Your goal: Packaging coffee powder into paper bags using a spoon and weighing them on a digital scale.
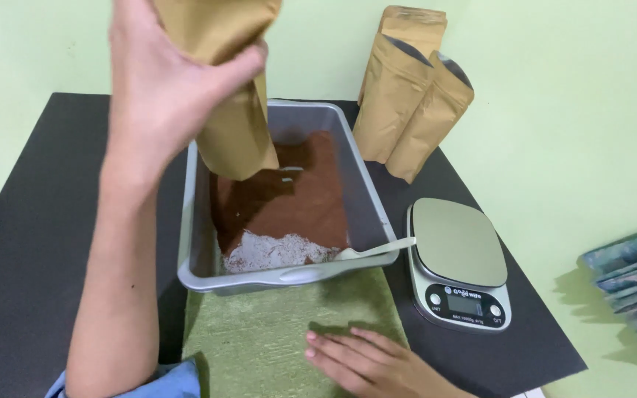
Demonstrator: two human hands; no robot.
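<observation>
At upper left of the frame, the left hand grips a tan paper pouch, fingers wrapped round it, above the grey rectangular plastic tub of brown powder. At the bottom centre, the right hand lies flat, fingers spread, on green cloth.

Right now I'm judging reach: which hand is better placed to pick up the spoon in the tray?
Probably the right hand. It lies flat and empty on the green mat, just below the white spoon on the grey tray rim. The left hand is raised, gripping a brown pouch.
</observation>
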